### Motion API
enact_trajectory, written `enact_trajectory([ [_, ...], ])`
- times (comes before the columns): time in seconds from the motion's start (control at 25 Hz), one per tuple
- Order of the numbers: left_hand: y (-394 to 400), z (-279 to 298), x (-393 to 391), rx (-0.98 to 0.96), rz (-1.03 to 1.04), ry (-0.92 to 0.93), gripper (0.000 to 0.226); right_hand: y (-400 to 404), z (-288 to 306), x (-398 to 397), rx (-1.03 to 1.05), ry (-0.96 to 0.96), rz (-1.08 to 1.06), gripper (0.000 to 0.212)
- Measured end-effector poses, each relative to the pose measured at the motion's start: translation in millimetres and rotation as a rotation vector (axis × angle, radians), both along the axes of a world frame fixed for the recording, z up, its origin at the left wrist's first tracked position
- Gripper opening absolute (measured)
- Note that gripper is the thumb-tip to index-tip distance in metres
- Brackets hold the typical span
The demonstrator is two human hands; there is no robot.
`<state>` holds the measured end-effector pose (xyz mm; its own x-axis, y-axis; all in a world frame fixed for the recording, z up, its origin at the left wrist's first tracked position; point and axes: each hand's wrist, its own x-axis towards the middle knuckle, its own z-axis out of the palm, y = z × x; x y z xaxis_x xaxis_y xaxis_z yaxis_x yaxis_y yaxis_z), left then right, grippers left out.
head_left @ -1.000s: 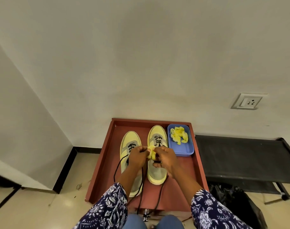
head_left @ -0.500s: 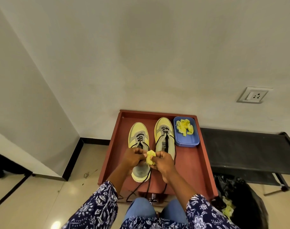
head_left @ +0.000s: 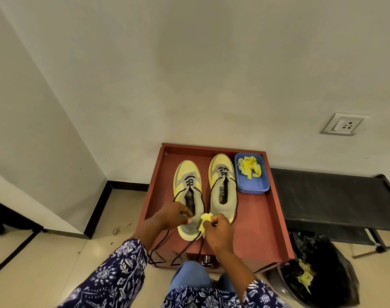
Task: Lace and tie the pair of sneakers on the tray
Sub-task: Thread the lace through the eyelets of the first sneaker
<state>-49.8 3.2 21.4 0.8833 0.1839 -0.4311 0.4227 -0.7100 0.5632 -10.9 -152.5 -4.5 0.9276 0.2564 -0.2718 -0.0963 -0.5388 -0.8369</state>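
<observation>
Two yellow and grey sneakers stand side by side on a red-brown tray (head_left: 265, 221), toes toward the wall. The left sneaker (head_left: 187, 185) and the right sneaker (head_left: 223, 183) both have black laces (head_left: 165, 238) threaded through the front eyelets, with loose ends trailing over the tray's near edge. My right hand (head_left: 219, 230) grips a crumpled yellow wad (head_left: 204, 221) at the heel of the left sneaker. My left hand (head_left: 172, 215) has curled fingers at that same heel; what it pinches is hidden.
A blue box (head_left: 251, 187) with yellow crumpled pieces sits at the tray's far right corner. A black bench (head_left: 336, 201) stands to the right, with a black bin bag (head_left: 318, 272) below it. The wall lies just behind the tray.
The view has shifted, so the tray sits further right and nearer. My hands have come back from mid-shoe to the heel of the left sneaker, still with the yellow wad.
</observation>
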Motion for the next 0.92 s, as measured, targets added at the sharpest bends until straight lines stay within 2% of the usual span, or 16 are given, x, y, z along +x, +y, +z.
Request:
enact_trajectory([
  [0.2, -5.7, 0.0, 2.4, 0.09, -0.107, -0.001, 0.034, 10.0, -7.8, -14.0, 0.006, -0.024, -0.017, 0.004],
  [0.4, -0.7, -0.4, 4.5, 0.106, -0.126, -0.026, 0.033, 17.6, -6.1, -11.9, 0.042, -0.022, -0.015, 0.014],
  [0.68, 2.1, -1.7, 17.0, 0.099, -0.097, -0.034, 0.03, 28.2, -25.6, -25.6, 0.036, -0.029, -0.095, 0.001],
  [0.92, 6.2, -9.1, 15.7, 0.06, -0.052, -0.05, 0.026, 31.4, -32.9, -24.3, 0.006, -0.013, -0.022, 0.016],
])
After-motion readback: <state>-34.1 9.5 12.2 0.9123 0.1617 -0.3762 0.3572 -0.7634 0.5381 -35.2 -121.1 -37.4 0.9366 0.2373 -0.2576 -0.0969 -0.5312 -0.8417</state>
